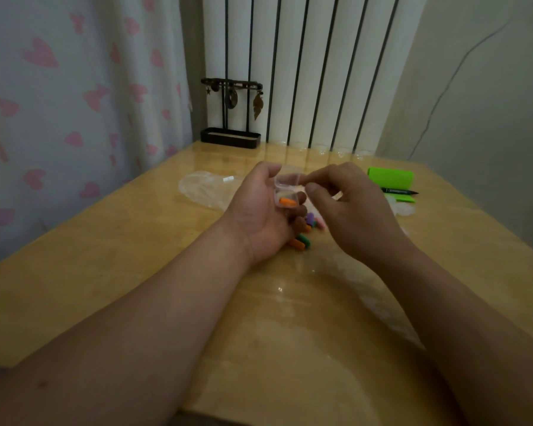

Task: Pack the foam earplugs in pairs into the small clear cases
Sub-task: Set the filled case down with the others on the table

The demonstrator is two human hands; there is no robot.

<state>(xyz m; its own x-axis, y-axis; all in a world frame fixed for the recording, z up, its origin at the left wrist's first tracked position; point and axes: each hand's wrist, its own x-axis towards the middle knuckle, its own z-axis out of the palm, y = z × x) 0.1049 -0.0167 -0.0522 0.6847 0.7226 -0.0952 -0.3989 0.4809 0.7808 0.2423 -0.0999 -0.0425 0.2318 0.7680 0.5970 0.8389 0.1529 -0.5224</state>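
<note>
My left hand holds a small clear case with its lid raised, fingers curled under it. An orange earplug lies inside the case. My right hand pinches the raised lid of the case between thumb and forefinger. Several loose earplugs, orange, green, purple and pink, lie on the table under and between my hands, partly hidden by my left fingers.
A crumpled clear plastic bag lies left of my hands. A green box with a black pen sits at the right. A black jewellery stand stands at the table's far edge. The wooden table has a glossy cover.
</note>
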